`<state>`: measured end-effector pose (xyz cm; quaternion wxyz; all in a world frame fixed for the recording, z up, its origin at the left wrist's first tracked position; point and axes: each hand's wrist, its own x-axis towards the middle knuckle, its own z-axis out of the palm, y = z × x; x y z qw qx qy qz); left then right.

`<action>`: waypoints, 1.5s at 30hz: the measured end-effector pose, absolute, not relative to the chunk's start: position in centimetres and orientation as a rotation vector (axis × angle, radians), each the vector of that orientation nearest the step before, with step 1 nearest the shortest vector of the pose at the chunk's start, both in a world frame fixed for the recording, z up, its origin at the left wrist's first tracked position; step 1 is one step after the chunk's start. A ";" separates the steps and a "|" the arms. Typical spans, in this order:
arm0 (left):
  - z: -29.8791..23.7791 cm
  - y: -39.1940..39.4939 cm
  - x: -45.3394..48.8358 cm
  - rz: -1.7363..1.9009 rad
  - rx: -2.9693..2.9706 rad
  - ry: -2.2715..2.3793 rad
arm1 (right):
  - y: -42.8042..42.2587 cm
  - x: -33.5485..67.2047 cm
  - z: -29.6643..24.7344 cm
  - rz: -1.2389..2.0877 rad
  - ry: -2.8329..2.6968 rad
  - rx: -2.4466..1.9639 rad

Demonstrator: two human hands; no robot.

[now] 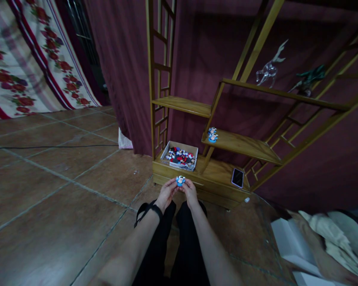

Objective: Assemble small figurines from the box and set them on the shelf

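Note:
Between my two hands is a small blue and white figurine, held up in front of the low drawer unit. My left hand pinches it from the left side, and my right hand pinches it from the right. Just beyond them, an open cardboard box holds several small figurines in red, black and white. Two similar blue and white figurines stand at the left end of the middle shelf.
A wooden display rack stands before a maroon curtain. On its base lies a phone or small tablet. Higher up are a clear glass animal ornament and a dark green ornament. White boxes sit at the lower right.

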<state>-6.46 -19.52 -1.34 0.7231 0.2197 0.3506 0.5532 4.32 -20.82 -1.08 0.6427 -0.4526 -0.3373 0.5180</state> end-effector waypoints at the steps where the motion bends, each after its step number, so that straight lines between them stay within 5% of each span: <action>1: -1.3 -19.5 -6.5 1.224 0.485 0.770 | -20.8 4.3 -1.1 1.173 -0.780 -1.032; 45: -1.9 -19.3 -6.3 1.194 0.733 0.810 | -20.8 5.4 -1.6 1.055 -0.978 -1.211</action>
